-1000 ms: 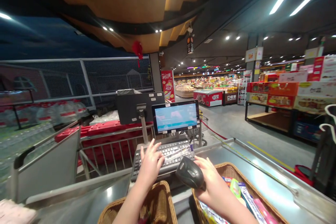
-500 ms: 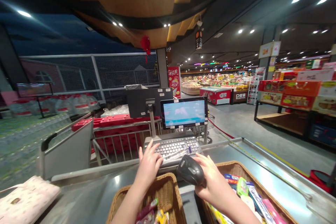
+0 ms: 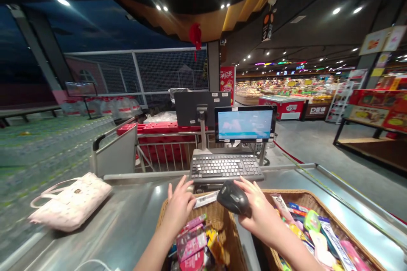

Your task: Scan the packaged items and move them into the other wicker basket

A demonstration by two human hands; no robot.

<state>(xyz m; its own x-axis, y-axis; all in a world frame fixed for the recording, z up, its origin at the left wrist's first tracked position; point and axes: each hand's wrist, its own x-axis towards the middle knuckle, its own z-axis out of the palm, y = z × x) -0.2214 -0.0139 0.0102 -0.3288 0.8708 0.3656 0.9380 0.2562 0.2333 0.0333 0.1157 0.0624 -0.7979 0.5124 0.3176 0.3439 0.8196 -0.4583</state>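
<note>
My right hand (image 3: 259,207) is wrapped round a black handheld barcode scanner (image 3: 233,197), whose head points left. My left hand (image 3: 180,205) pinches one end of a slim white packet (image 3: 206,199), its far end close to the scanner. The packet is over the back rim of the left wicker basket (image 3: 237,237), where pink and yellow packaged goods (image 3: 193,243) lie. Under my right forearm stands the right wicker basket (image 3: 305,197), full of colourful packets (image 3: 313,220). A black keyboard (image 3: 225,167) sits just beyond both hands.
A lit screen (image 3: 246,123) and a second dark monitor (image 3: 190,108) stand behind the keyboard. On the metal counter (image 3: 127,211) lies a pale pink handbag (image 3: 74,201) at left. Past the counter are a metal railing (image 3: 165,152) and a loaded display shelf (image 3: 372,114).
The slim packet and my left hand have come back from over the keyboard to the left basket's rim. My view has turned left and down. The scanner stays in my right hand.
</note>
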